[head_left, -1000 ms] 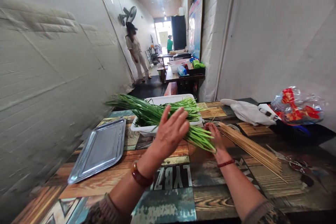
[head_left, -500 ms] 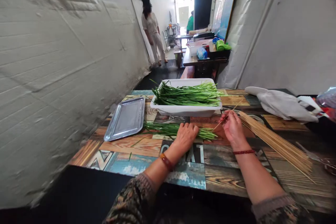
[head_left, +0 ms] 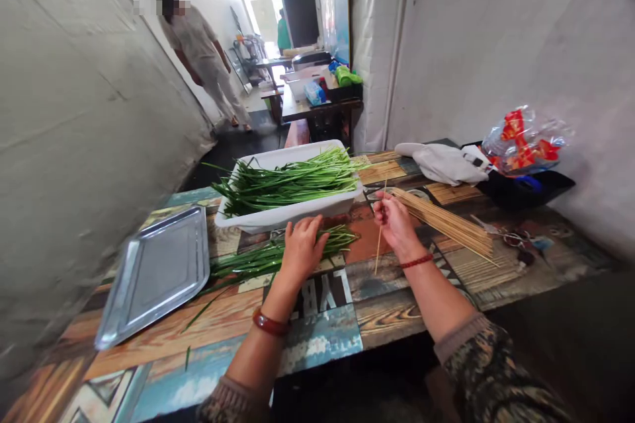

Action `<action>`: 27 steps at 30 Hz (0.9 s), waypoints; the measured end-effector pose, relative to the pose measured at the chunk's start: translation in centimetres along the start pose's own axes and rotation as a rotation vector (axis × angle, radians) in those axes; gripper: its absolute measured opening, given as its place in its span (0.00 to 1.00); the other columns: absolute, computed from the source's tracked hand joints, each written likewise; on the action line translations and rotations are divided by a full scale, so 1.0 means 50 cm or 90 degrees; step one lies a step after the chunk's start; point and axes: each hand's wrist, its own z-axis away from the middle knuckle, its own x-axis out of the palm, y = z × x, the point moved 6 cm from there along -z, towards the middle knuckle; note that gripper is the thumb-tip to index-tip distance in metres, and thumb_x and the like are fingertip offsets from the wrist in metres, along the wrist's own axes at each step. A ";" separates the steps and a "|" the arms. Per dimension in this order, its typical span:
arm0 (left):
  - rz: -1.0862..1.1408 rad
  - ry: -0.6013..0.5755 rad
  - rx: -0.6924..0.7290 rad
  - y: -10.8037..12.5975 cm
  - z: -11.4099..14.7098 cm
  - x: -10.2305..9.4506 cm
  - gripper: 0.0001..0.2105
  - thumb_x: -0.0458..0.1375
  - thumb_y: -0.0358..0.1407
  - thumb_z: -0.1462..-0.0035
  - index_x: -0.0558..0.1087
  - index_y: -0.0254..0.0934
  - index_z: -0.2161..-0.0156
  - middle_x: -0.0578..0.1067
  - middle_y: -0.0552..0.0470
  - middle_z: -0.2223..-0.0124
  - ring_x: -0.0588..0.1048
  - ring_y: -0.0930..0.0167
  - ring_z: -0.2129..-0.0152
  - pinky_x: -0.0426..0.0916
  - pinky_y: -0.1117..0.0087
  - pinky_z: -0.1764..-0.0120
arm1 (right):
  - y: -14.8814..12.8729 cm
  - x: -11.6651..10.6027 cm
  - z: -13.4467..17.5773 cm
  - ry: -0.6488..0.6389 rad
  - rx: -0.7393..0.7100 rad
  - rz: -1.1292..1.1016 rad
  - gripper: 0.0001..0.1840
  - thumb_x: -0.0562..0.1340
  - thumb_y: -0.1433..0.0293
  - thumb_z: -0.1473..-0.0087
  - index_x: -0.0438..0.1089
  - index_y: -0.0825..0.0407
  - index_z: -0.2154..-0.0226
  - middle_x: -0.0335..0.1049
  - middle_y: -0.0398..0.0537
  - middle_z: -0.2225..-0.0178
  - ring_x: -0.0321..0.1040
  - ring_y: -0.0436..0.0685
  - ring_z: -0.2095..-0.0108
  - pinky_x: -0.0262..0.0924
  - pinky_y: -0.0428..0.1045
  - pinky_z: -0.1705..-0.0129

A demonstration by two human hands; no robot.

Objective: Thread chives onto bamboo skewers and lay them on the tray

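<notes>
My left hand (head_left: 300, 250) hovers over or rests lightly on a small bunch of garlic chives (head_left: 251, 260) lying on the table, its fingers stretched and thumb apart. A thin bamboo skewer (head_left: 378, 252) is pinched in my right hand (head_left: 395, 223), standing nearly upright to the right of the chives' pale ends and apart from them. Just behind my hands is a white plastic tub (head_left: 292, 217) heaped with more chives (head_left: 292, 180). Beside my right hand a bundle of loose skewers (head_left: 446, 225) fans out over the table.
To the left lies a shallow metal tray (head_left: 159, 271) on the patterned wooden table (head_left: 327, 340). A pale cloth (head_left: 441, 162), a clear and red plastic package (head_left: 526, 142) and keys (head_left: 518, 238) are at the right. A person (head_left: 203, 59) stands by the left wall.
The view has swung right. My left hand has loosened, its fingers now spread over the chives. My right hand has drawn the skewer away from the chive ends and turned it more upright.
</notes>
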 end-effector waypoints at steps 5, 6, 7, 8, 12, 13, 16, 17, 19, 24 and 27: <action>-0.084 -0.016 0.072 0.013 0.002 0.009 0.27 0.54 0.43 0.41 0.59 0.37 0.39 0.64 0.39 0.38 0.57 0.57 0.38 0.44 0.43 0.39 | 0.008 0.011 0.053 -0.014 0.052 0.055 0.11 0.64 0.65 0.55 0.65 0.50 0.66 0.70 0.38 0.79 0.60 0.45 0.84 0.46 0.39 0.86; -0.097 -0.018 0.081 0.011 0.007 0.014 0.29 0.55 0.44 0.42 0.58 0.37 0.38 0.63 0.39 0.37 0.55 0.56 0.38 0.42 0.42 0.39 | 0.017 0.009 0.066 -0.016 0.065 0.061 0.12 0.64 0.64 0.54 0.65 0.50 0.66 0.72 0.40 0.77 0.64 0.46 0.82 0.50 0.40 0.84; -0.106 -0.022 0.087 0.008 0.012 0.018 0.31 0.56 0.45 0.43 0.58 0.36 0.37 0.61 0.38 0.37 0.54 0.55 0.37 0.42 0.41 0.39 | 0.026 0.005 0.078 -0.013 0.074 0.061 0.12 0.64 0.63 0.53 0.65 0.50 0.67 0.73 0.42 0.75 0.68 0.49 0.79 0.55 0.41 0.81; -0.111 -0.026 0.090 0.005 0.018 0.021 0.32 0.56 0.45 0.44 0.57 0.36 0.37 0.60 0.38 0.36 0.54 0.54 0.37 0.41 0.41 0.39 | 0.037 0.001 0.090 -0.011 0.075 0.058 0.12 0.65 0.62 0.52 0.65 0.49 0.67 0.75 0.45 0.71 0.72 0.51 0.73 0.60 0.43 0.77; -0.103 -0.042 0.081 -0.006 0.034 0.026 0.32 0.57 0.45 0.44 0.56 0.37 0.37 0.58 0.38 0.35 0.54 0.54 0.37 0.41 0.41 0.39 | 0.081 -0.013 0.124 0.017 0.045 0.060 0.10 0.65 0.62 0.51 0.65 0.49 0.71 0.75 0.50 0.56 0.72 0.57 0.56 0.66 0.51 0.58; -0.096 -0.048 0.072 -0.008 0.036 0.028 0.32 0.57 0.44 0.45 0.56 0.37 0.37 0.58 0.38 0.35 0.54 0.54 0.37 0.42 0.41 0.39 | 0.090 -0.015 0.129 0.037 0.032 0.058 0.10 0.65 0.62 0.51 0.66 0.48 0.70 0.74 0.49 0.54 0.71 0.57 0.54 0.66 0.52 0.57; -0.072 -0.076 0.062 -0.010 0.038 0.037 0.33 0.58 0.45 0.45 0.56 0.37 0.37 0.58 0.38 0.35 0.56 0.53 0.38 0.46 0.41 0.40 | 0.116 0.000 0.139 0.099 0.002 0.054 0.08 0.65 0.63 0.52 0.67 0.46 0.70 0.73 0.46 0.52 0.70 0.55 0.52 0.65 0.52 0.54; -0.067 -0.084 0.063 -0.010 0.039 0.040 0.33 0.58 0.46 0.46 0.56 0.37 0.37 0.58 0.38 0.35 0.57 0.53 0.39 0.46 0.42 0.40 | 0.123 0.012 0.140 0.107 0.000 0.057 0.07 0.66 0.63 0.53 0.68 0.46 0.70 0.73 0.45 0.53 0.69 0.55 0.52 0.64 0.51 0.54; -0.063 -0.088 0.059 -0.010 0.041 0.044 0.34 0.59 0.46 0.47 0.56 0.37 0.37 0.57 0.37 0.35 0.57 0.53 0.39 0.48 0.44 0.40 | 0.138 0.043 0.141 0.088 0.011 0.068 0.07 0.65 0.64 0.54 0.69 0.47 0.70 0.73 0.44 0.54 0.68 0.55 0.52 0.64 0.51 0.54; -0.049 -0.075 0.055 -0.012 0.046 0.040 0.34 0.59 0.45 0.46 0.56 0.34 0.38 0.58 0.36 0.35 0.58 0.54 0.39 0.50 0.44 0.41 | 0.135 0.066 0.129 0.066 0.015 0.087 0.08 0.66 0.64 0.55 0.71 0.47 0.70 0.73 0.46 0.54 0.67 0.57 0.50 0.61 0.52 0.52; -0.040 -0.058 0.063 -0.016 0.047 0.034 0.34 0.60 0.44 0.47 0.57 0.35 0.38 0.60 0.36 0.36 0.58 0.54 0.40 0.48 0.43 0.41 | 0.120 0.049 0.120 0.087 -0.001 0.097 0.08 0.66 0.63 0.56 0.70 0.47 0.71 0.74 0.46 0.55 0.68 0.57 0.50 0.61 0.52 0.51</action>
